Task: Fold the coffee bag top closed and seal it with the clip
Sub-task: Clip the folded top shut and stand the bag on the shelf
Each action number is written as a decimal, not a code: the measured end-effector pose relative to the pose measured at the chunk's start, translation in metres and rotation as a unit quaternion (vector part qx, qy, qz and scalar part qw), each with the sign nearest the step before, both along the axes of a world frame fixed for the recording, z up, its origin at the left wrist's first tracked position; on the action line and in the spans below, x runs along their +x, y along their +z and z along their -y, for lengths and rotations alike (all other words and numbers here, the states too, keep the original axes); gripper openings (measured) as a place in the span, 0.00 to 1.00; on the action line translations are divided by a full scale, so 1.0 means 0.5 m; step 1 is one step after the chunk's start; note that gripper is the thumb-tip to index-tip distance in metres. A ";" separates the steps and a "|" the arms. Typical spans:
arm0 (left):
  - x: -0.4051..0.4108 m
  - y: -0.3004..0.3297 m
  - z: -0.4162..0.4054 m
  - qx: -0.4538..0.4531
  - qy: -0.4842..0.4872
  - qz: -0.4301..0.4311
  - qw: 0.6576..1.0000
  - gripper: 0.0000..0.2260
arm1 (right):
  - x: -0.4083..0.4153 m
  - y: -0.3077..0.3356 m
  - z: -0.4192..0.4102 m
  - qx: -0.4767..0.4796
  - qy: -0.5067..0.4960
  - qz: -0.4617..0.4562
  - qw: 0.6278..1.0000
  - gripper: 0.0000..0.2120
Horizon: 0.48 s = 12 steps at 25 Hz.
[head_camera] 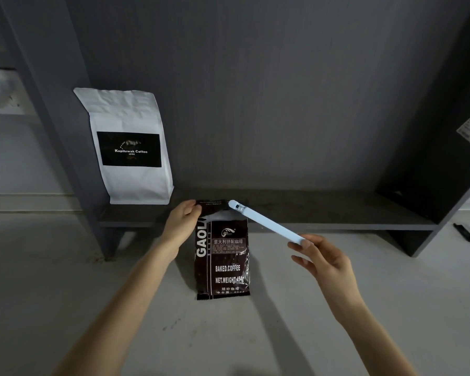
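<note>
Two hands are at work here: your left hand [183, 222] pinches the folded top of the dark coffee bag [223, 256], which stands upright on the pale floor [120, 308] at the centre of the view, just in front of the low grey shelf [323, 213]. Your right hand [327, 263], at 4 o'clock from the bag, holds the near end of the long pale blue clip [266, 222] between its fingertips, and the far end of the clip touches the bag's top right corner. At 10 o'clock a white coffee bag [130, 147] stands on the shelf, apart from your hands.
</note>
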State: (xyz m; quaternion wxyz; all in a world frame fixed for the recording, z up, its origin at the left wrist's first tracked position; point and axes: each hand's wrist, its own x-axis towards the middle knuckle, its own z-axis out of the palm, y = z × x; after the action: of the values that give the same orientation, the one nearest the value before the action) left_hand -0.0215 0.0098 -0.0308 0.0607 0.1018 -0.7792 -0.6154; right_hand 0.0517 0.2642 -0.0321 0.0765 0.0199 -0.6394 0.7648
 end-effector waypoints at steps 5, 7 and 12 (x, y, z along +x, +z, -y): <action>0.036 0.008 0.002 0.054 -0.067 -0.006 0.996 0.11 | -0.007 0.003 0.005 0.007 -0.008 -0.008 1.000 0.07; 0.054 0.007 -0.001 0.053 -0.082 -0.011 0.995 0.10 | -0.010 0.002 0.005 0.017 -0.021 -0.012 1.000 0.06; 0.102 -0.024 -0.026 0.088 -0.048 -0.075 0.992 0.08 | -0.017 0.001 0.012 0.077 -0.051 -0.037 0.995 0.06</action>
State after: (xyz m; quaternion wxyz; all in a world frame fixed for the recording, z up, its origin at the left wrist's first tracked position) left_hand 0.0296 0.0228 -0.0429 0.0798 0.0230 -0.7193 -0.6897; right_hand 0.0433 0.2583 -0.0314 0.1375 0.0209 -0.6930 0.7074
